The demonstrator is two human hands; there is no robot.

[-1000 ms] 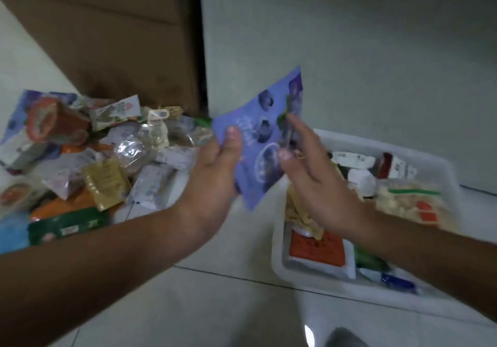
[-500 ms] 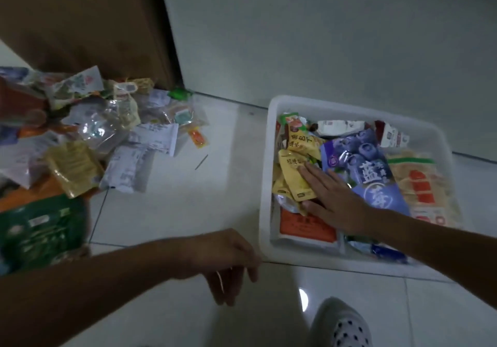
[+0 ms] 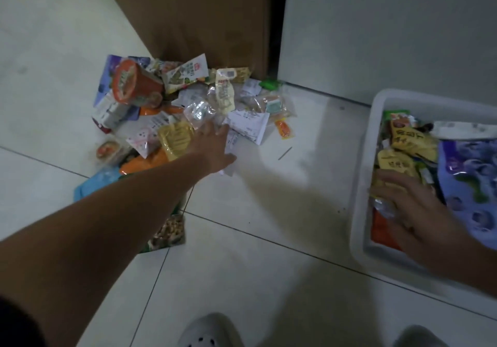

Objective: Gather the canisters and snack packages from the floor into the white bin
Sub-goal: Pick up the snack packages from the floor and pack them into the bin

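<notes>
The right hand (image 3: 411, 209) lies flat, fingers spread, on packets (image 3: 398, 163) inside the bin (image 3: 360, 185), beside a purple pouch (image 3: 468, 180). Farther out, the left hand (image 3: 212, 145), fingers straight, touches the floor pile (image 3: 247, 123) just beside a yellow sachet (image 3: 176, 138). The orange canister (image 3: 134, 83) lies beyond, at the pile's far left.

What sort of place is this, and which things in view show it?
Probably an indoor corner of a home or storeroom: pale tiled floor, a plain white wall meeting a brown panel, and snack packages heaped near a white bin.
</notes>
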